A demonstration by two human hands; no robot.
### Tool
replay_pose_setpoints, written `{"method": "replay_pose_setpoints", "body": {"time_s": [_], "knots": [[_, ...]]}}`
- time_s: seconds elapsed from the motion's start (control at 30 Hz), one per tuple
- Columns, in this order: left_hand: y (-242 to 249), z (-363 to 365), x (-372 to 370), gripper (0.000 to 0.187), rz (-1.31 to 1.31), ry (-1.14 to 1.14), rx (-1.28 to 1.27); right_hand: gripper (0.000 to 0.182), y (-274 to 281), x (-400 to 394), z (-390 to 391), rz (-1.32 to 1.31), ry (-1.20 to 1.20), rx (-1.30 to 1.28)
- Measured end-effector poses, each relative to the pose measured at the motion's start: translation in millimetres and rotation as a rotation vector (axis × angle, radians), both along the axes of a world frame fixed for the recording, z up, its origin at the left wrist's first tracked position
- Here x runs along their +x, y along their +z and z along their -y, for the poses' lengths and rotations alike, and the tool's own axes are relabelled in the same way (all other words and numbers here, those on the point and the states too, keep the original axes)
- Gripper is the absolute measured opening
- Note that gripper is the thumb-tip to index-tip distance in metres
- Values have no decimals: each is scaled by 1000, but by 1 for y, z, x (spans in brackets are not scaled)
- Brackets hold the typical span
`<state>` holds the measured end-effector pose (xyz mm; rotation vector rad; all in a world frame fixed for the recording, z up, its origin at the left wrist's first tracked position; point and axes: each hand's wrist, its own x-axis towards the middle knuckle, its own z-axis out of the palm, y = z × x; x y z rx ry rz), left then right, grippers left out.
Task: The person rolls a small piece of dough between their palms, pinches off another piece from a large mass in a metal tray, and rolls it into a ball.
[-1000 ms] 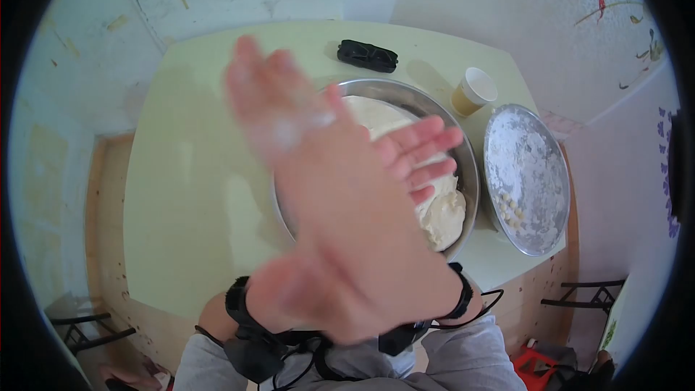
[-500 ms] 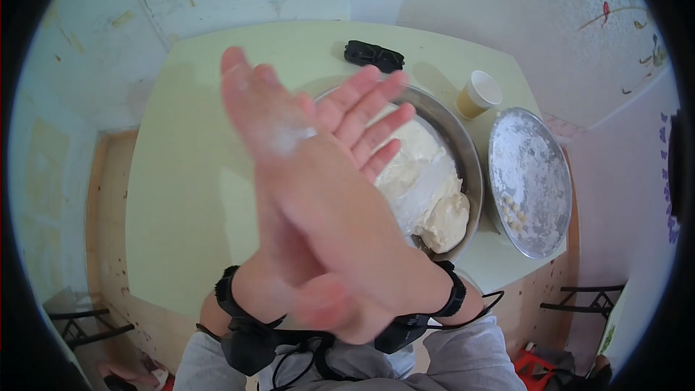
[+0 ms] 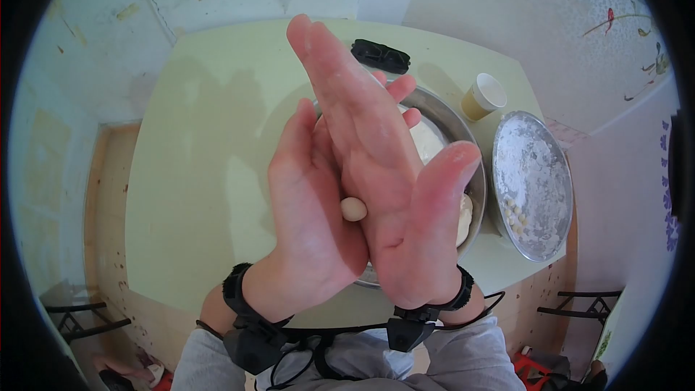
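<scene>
A small round dough ball point(image 3: 354, 209) sits between my two palms, near the heels of the hands. My left hand point(image 3: 308, 195) is underneath, palm up, its fingers stretched and partly hidden. Across it lies my right hand point(image 3: 384, 152), fingers extended and thumb spread out to the right. Both hands are over a round metal bowl point(image 3: 474, 152), which holds a large mass of pale dough point(image 3: 427, 141), mostly covered by my hands.
An oval metal tray point(image 3: 532, 181) with white flour and several small dough balls point(image 3: 516, 219) stands at the right. Behind it is a paper cup point(image 3: 483, 96). A black glasses-like object point(image 3: 380, 56) lies at the back of the green table point(image 3: 188, 174).
My hands have shifted against each other and turned, and the small dough ball has come into view between the palms. More of the large dough is now hidden.
</scene>
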<state>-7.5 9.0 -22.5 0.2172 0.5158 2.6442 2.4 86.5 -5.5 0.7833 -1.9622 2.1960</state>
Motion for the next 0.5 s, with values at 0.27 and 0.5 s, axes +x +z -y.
{"method": "replay_pose_setpoints", "body": {"time_s": [0.27,0.5], "knots": [[-4,-6,-9,49,59,51,-229,99,0,-1,4,-32,-49,59],[-7,-11,-6,47,-14,63,-263,97,-8,-4,3,-141,-268,210]]}}
